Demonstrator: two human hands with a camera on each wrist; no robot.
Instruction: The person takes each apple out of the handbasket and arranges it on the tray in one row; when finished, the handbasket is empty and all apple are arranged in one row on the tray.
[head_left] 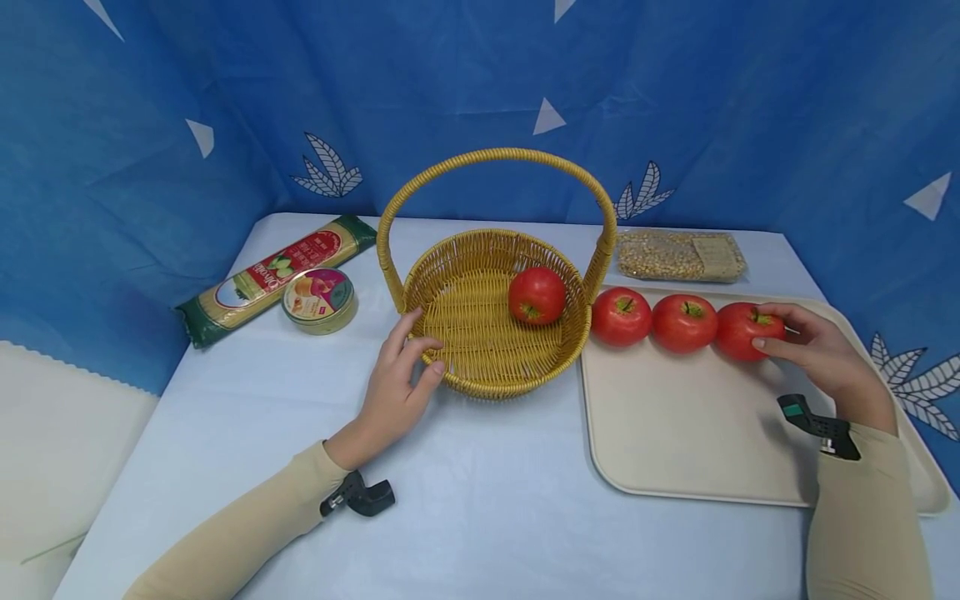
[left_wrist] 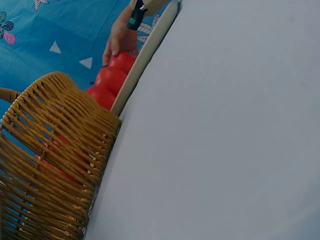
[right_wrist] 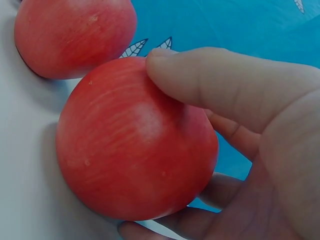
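In the head view, my right hand (head_left: 832, 354) holds the rightmost red apple (head_left: 738, 331) of a row on the beige tray. The right wrist view shows the thumb on one side of this apple (right_wrist: 135, 145) and fingers curled around the other. Beside it sit two more apples, the middle one (head_left: 684, 323) and the left one (head_left: 621, 317). My left hand (head_left: 393, 392) rests its spread fingers on the left rim of a yellow woven basket (head_left: 480, 387). Another apple (head_left: 537, 296) lies inside the basket, towards its right. The left wrist view does not show the left hand.
The beige tray (head_left: 690, 433) lies right of the basket, whose tall handle (head_left: 498, 155) arches above it. At the back left are a noodle packet (head_left: 277, 275) and a round tin (head_left: 318, 300). Behind the tray lies a clear bag of kernels (head_left: 660, 255).
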